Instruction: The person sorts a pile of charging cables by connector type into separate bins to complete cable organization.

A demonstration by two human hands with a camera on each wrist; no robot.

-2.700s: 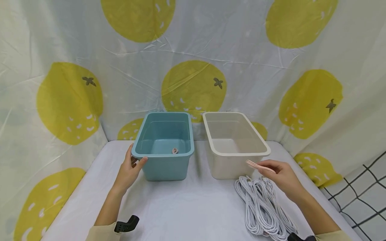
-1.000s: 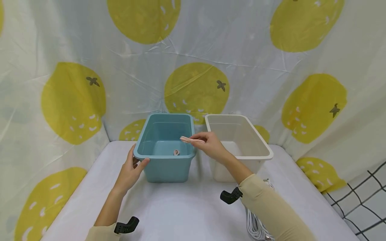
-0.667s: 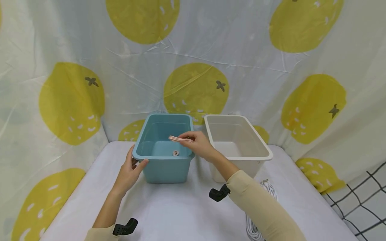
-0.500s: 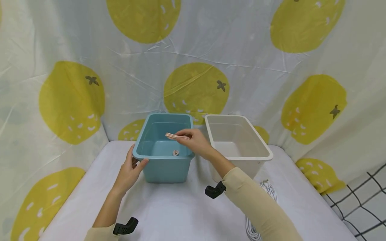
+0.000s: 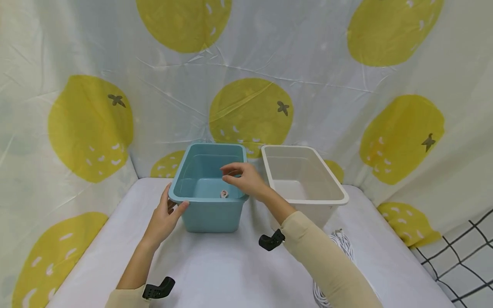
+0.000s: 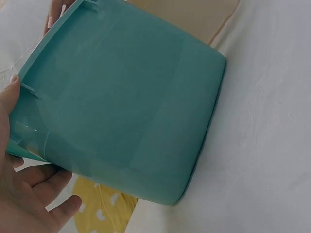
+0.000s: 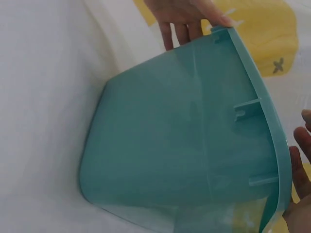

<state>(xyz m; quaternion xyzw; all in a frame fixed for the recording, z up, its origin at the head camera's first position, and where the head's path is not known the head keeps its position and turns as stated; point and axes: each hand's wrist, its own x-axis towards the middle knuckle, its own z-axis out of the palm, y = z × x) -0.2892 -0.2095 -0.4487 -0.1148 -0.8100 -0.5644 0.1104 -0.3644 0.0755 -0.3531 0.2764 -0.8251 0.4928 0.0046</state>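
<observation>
My left hand grips the front left corner of a teal plastic bin, thumb at the rim and fingers against the side wall. Over the bin's right side, my right hand hangs with loosely bent fingers and nothing between them. A small pale pink coil, which looks like a rolled-up cable, lies inside the bin; the front wall hides the near part of the floor. In the right wrist view, the right hand's fingers are beside the bin's rim.
A cream bin stands to the right of the teal one. On the white table, bundled white cables lie partly hidden beneath the right sleeve. A lemon-print curtain closes off the back, and a black wire grid borders the right.
My right hand moved left from above the white cables to over the teal bin, then let go of the folded pale pink cable. The left hand has stayed on the bin.
</observation>
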